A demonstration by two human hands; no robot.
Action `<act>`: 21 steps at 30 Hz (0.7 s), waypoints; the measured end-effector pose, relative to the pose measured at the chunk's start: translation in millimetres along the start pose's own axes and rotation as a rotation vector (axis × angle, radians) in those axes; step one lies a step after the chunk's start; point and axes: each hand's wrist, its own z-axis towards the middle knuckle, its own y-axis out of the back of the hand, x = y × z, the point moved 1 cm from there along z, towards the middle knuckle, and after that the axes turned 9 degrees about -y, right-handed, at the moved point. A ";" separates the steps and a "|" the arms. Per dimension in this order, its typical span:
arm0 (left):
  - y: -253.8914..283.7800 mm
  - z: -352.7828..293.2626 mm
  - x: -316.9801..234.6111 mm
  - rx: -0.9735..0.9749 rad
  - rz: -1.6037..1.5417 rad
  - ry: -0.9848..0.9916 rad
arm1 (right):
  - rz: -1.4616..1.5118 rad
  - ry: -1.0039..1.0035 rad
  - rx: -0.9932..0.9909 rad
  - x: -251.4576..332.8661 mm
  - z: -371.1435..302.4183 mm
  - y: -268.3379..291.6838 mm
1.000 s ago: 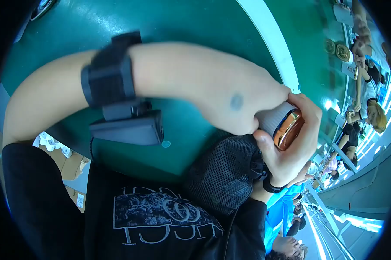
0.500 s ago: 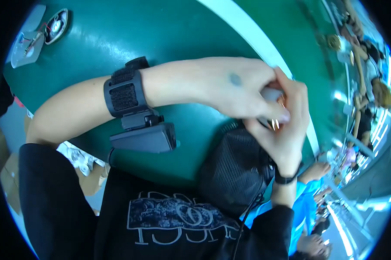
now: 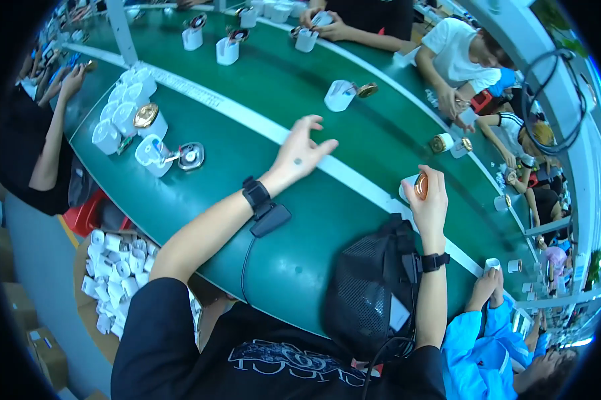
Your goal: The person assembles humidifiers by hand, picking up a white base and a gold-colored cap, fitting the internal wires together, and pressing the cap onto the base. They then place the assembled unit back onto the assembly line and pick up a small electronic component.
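Observation:
My right hand (image 3: 428,204) holds a small white cup-shaped part with a copper-coloured disc (image 3: 420,187) on it, just above the green belt (image 3: 300,220). My left hand (image 3: 302,152) is stretched out over the belt with its fingers spread and nothing in it. It reaches toward the white stripe (image 3: 260,128) running along the belt. A black wrist strap (image 3: 255,194) with a small black box (image 3: 270,219) and a cable sits on my left forearm. A black mesh pouch (image 3: 370,293) hangs at my chest.
Several white cups (image 3: 122,113) with copper discs stand at the belt's left. One white cup (image 3: 340,95) lies farther out. A pile of white parts (image 3: 114,277) sits in a box below the belt. Other people (image 3: 460,53) work on the far side and at both ends.
The view has swung up from my chest to the whole belt. My left hand let go of the part and reached out, open, over the belt. My right hand kept the part.

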 end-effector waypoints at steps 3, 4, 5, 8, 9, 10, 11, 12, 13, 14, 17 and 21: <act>-13.0 38.1 19.6 -0.193 0.249 -0.041 | -0.201 -0.245 0.080 -60.3 -0.1 -4.6; -16.4 50.8 27.4 -0.235 0.317 -0.094 | -0.191 -0.230 0.058 -56.2 3.3 -3.1; -19.3 63.7 35.9 -0.277 0.385 -0.144 | -0.282 -0.161 0.006 -48.7 -2.0 -3.5; -39.8 107.9 47.5 -0.289 0.470 -0.224 | -0.514 -0.055 -0.091 -27.9 -7.5 7.9; -39.1 119.6 51.4 -0.269 0.530 -0.242 | -0.402 -0.004 -0.074 -14.3 -5.4 13.4; -39.9 126.6 56.9 -0.245 0.590 -0.256 | -0.290 0.043 -0.052 0.3 -3.4 18.9; -45.2 129.5 60.4 -0.221 0.584 -0.251 | -0.183 0.073 -0.029 8.9 -4.4 23.0; -49.9 127.4 60.7 -0.164 0.524 -0.298 | -0.181 0.035 -0.018 10.6 -5.4 21.2; -54.7 126.4 54.3 -0.106 0.457 -0.344 | -0.113 0.060 0.002 11.7 -0.2 19.7; -60.7 123.4 49.3 -0.049 0.388 -0.381 | -0.042 0.081 0.025 11.3 4.1 17.2; -79.5 65.8 1.3 0.186 0.192 -0.221 | -0.041 0.052 -0.044 5.5 23.6 2.9; -66.9 16.6 -20.2 0.366 0.127 -0.099 | 0.062 0.003 0.313 -8.5 28.0 -0.7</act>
